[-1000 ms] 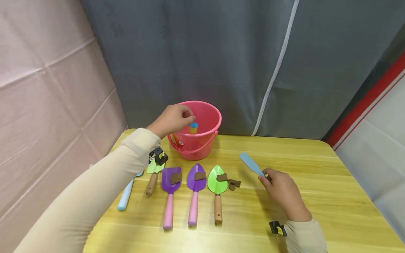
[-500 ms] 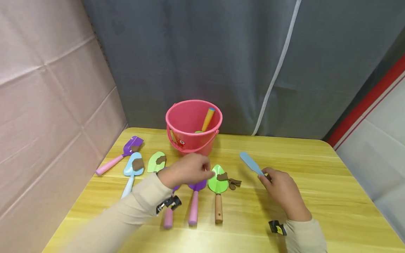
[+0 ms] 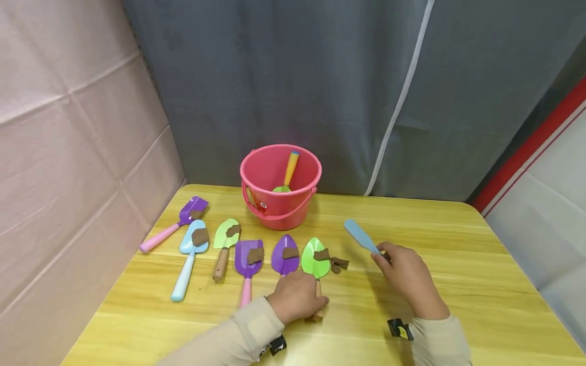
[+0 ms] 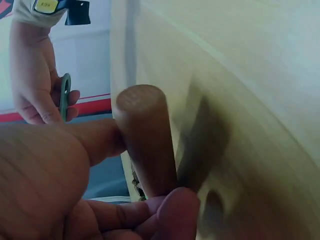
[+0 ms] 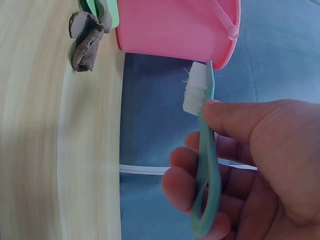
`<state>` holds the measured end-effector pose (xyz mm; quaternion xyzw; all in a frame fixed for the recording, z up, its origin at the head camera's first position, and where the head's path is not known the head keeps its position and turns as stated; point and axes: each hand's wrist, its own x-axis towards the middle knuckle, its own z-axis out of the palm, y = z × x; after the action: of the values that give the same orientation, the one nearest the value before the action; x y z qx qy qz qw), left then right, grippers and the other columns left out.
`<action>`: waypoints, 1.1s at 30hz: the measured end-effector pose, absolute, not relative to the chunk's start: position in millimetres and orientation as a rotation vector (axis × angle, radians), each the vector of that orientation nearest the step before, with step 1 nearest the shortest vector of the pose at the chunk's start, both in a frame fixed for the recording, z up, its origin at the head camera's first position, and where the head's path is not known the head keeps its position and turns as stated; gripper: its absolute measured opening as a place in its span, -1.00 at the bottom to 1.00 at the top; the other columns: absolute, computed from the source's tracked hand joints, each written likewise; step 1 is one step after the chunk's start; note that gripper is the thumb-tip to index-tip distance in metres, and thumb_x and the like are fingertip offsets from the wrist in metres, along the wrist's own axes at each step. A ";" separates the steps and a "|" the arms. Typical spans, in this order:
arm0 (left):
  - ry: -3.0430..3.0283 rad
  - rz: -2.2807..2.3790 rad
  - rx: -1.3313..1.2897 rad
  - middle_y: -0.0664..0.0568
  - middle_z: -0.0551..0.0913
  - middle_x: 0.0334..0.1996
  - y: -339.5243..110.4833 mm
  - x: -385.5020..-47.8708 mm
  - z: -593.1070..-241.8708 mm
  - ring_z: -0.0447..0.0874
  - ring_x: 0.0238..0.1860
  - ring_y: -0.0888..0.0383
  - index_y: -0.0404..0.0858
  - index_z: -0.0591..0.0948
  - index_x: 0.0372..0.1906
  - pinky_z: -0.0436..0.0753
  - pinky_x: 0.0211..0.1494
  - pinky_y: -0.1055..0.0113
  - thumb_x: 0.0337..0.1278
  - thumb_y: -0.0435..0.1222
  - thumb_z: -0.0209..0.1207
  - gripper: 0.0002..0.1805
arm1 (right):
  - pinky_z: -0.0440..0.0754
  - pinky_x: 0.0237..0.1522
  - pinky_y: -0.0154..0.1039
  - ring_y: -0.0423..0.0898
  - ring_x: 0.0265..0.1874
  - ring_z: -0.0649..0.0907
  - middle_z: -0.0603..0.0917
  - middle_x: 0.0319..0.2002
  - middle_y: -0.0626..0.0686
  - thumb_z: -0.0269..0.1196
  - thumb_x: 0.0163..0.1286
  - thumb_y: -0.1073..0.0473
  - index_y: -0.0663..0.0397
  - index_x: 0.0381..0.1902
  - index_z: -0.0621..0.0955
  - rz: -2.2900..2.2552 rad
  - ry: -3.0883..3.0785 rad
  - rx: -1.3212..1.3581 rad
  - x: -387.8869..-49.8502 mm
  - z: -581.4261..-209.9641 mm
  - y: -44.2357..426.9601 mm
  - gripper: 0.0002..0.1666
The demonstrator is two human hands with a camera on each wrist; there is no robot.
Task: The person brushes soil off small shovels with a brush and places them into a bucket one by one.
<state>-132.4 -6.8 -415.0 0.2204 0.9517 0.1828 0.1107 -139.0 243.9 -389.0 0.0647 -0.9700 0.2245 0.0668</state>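
Observation:
My left hand [image 3: 297, 296] is on the wooden handle of the bright green trowel [image 3: 314, 256]. The left wrist view shows thumb and fingers round that wooden handle [image 4: 145, 135]. A lump of brown clay [image 3: 322, 254] lies on the trowel's blade. Just left of it, a purple pointed trowel [image 3: 284, 254] bears clay too, its handle hidden by my hand. My right hand [image 3: 410, 278] holds a blue-green scrubbing brush [image 5: 209, 165] over the table, its white bristles [image 5: 196, 89] showing in the right wrist view.
A pink bucket [image 3: 281, 216] stands at the back, with a yellow-handled tool [image 3: 290, 169] leaning inside. Further left lie a purple square shovel [image 3: 248, 254], a pale green trowel [image 3: 224, 234], a light blue shovel [image 3: 184, 277] and another purple shovel [image 3: 160, 237]. Clay scraps [image 3: 338, 265] lie beside the green trowel.
My left hand has come away from the bucket, down and right to the green trowel's handle, and grips it. The yellow-handled tool now leans in the bucket. The right hand has barely moved.

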 end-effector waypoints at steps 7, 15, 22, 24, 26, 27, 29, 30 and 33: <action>2.791 0.595 0.609 0.20 0.41 -0.82 -9.1 -137.6 -422.0 0.40 -0.70 0.27 -0.05 0.43 -0.80 0.42 -0.62 0.31 -0.02 -0.16 0.32 -0.61 | 0.20 -0.70 -0.29 -0.18 -0.75 0.27 0.36 -0.72 -0.09 0.27 0.43 0.14 0.22 -0.06 0.64 0.699 -2.925 0.206 -137.5 -390.0 243.1 -0.74; 2.720 0.859 0.594 0.14 0.39 -0.77 -18.2 -142.7 -426.7 0.38 -0.78 0.25 -0.08 0.31 -0.79 0.40 -0.64 0.37 -0.03 -0.34 0.24 -0.60 | 0.22 -0.69 -0.29 -0.18 -0.74 0.29 0.39 -0.70 -0.10 0.27 0.43 0.12 0.21 -0.06 0.65 0.710 -2.918 0.207 -138.1 -390.1 240.9 -0.73; 2.678 0.969 0.516 0.11 0.38 -0.78 -29.4 -146.7 -411.1 0.37 -0.82 0.24 -0.14 0.35 -0.72 0.42 -0.70 0.37 0.10 -0.34 0.21 -0.64 | 0.25 -0.68 -0.27 -0.18 -0.74 0.33 0.50 -0.62 -0.11 0.29 0.41 0.16 0.18 -0.11 0.65 0.713 -2.895 0.224 -137.9 -389.2 238.7 -0.79; 2.671 1.007 0.500 0.08 0.42 -0.76 -32.4 -148.4 -404.2 0.41 -0.79 0.22 -0.17 0.40 -0.67 0.46 -0.68 0.35 0.08 -0.35 0.21 -0.70 | 0.27 -0.67 -0.26 -0.18 -0.73 0.34 0.53 -0.60 -0.11 0.30 0.40 0.16 0.18 -0.10 0.66 0.712 -2.883 0.231 -138.1 -388.1 237.4 -0.79; 2.666 1.036 0.494 0.04 0.48 -0.69 -35.2 -149.6 -397.5 0.46 -0.76 0.21 -0.21 0.44 -0.59 0.50 -0.66 0.34 0.05 -0.37 0.22 -0.78 | 0.28 -0.66 -0.26 -0.18 -0.73 0.35 0.55 -0.58 -0.10 0.30 0.39 0.16 0.18 -0.10 0.66 0.706 -2.873 0.242 -138.1 -386.8 235.6 -0.78; 2.661 1.047 0.492 0.02 0.49 -0.63 -36.3 -150.0 -394.8 0.48 -0.74 0.20 -0.24 0.45 -0.54 0.52 -0.66 0.33 0.03 -0.37 0.22 -0.83 | 0.29 -0.66 -0.26 -0.18 -0.72 0.35 0.55 -0.58 -0.10 0.31 0.39 0.17 0.18 -0.10 0.66 0.703 -2.868 0.245 -138.4 -386.2 234.3 -0.78; 2.653 1.059 0.499 -0.02 0.48 -0.53 -37.8 -150.2 -390.5 0.50 -0.70 0.19 -0.30 0.47 -0.44 0.55 -0.66 0.33 -0.02 -0.39 0.24 -0.85 | 0.31 -0.64 -0.25 -0.18 -0.71 0.36 0.56 -0.56 -0.10 0.31 0.38 0.17 0.18 -0.11 0.66 0.700 -2.856 0.254 -138.2 -384.8 230.4 -0.79; 2.649 1.059 0.497 -0.04 0.48 -0.49 -38.1 -150.3 -389.0 0.50 -0.68 0.19 -0.32 0.48 -0.41 0.55 -0.66 0.33 -0.03 -0.40 0.25 -0.85 | 0.32 -0.64 -0.25 -0.19 -0.71 0.36 0.55 -0.57 -0.11 0.32 0.38 0.17 0.17 -0.12 0.66 0.690 -2.850 0.266 -137.8 -384.4 228.1 -0.80; 2.673 1.037 0.511 -0.04 0.46 -0.45 -38.6 -150.8 -387.1 0.48 -0.62 0.17 -0.32 0.48 -0.39 0.54 -0.63 0.34 -0.09 -0.41 0.28 -0.81 | 0.35 -0.61 -0.26 -0.21 -0.67 0.37 0.54 -0.55 -0.13 0.34 0.36 0.17 0.13 -0.15 0.68 0.659 -2.815 0.337 -136.5 -383.5 218.0 -0.83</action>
<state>-150.8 -38.6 -387.1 0.1744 0.9118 0.3538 0.1143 -136.5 218.0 -383.5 0.1151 -0.9607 0.2248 0.1154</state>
